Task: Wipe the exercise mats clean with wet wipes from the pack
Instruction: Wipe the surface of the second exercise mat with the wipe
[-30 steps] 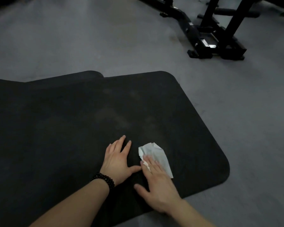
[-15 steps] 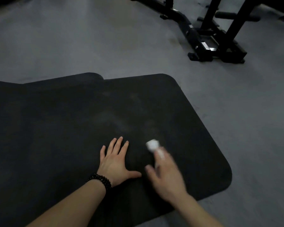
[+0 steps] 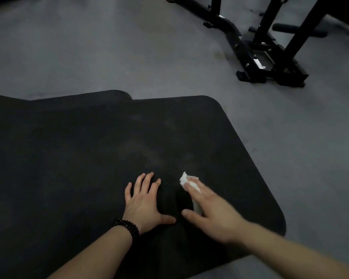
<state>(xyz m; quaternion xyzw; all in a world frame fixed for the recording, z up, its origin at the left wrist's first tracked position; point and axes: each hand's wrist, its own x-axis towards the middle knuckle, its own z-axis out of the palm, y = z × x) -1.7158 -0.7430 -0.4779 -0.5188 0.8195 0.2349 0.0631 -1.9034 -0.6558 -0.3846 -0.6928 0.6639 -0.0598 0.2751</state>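
Both forearms come in from the bottom edge, over the near part of the mat (image 3: 73,162). L wrist has a black bead bracelet (image 3: 127,228). L hand (image 3: 144,204) lies flat on the mat, palm down, fingers straight and spread, thumb out to the right; it grasps nothing.

R hand (image 3: 212,214) is just beside it, to the right, also palm down w/ fingers stretched fwd, thumb pointing toward the L thumb; the two thumbs are close but apart. R hand is a bit motion-blurred. It presses the wipe (image 3: 186,181) onto the mat under straight fingers, not clenched round it. The wipe is white and crumpled; part sticks out past the fingertips (image 3: 189,185), a bit more shows under the palm near the thumb.

The mat is black, w/ rounded corners, flat on a grey floor (image 3: 290,148); faint pale smears show on it beyond the hands. Its right end is near the R arm. At the far left edge a second mat (image 3: 113,93) pokes out w/ its own rounded corner; can't tell which lies on top.

Farther, top right: black gym frame (image 3: 256,57) standing on the floor, well apart from the mats. No wipe pack in view.
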